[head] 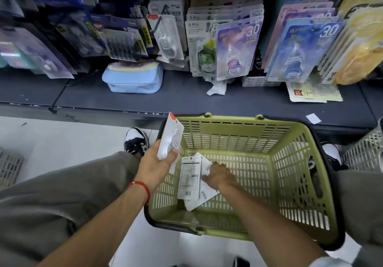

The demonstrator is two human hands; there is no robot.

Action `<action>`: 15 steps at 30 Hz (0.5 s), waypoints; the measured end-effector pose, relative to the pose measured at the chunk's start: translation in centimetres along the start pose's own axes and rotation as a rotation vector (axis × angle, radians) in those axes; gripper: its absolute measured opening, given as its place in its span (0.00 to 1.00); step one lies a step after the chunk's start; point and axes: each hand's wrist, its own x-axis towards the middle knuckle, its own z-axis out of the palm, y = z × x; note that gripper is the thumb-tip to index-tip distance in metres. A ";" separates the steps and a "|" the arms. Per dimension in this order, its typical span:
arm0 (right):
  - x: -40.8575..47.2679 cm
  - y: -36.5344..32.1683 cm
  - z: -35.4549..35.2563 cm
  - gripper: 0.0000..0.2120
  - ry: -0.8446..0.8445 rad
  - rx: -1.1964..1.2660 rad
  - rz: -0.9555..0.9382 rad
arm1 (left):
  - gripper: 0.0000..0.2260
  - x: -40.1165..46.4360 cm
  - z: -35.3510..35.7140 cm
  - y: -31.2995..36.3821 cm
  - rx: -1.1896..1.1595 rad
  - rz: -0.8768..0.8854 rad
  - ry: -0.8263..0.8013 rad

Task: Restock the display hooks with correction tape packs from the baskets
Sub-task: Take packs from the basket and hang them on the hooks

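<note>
Both forearms reach forward over the slatted green plastic basket (286, 163). Left hand (159, 163), palm up, grips one glossy white correction tape pack (170, 136) upright at the basket's left rim. Right hand (219, 175) is down inside, fingers curled on flat white packs (191, 178) lying label-up on the basket floor, below the crowded display hooks (238, 30)

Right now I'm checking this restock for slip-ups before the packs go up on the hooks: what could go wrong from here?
The left hand pinches its pack only at the lower end, so it might slip and fall outside the green basket. The right hand presses on overlapping packs; it may lift two at once or bend a card.
</note>
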 end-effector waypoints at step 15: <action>0.6 0.5 -3.5 0.08 0.006 0.638 -0.240 | 0.18 0.4 1.7 -2.0 0.225 0.194 -0.037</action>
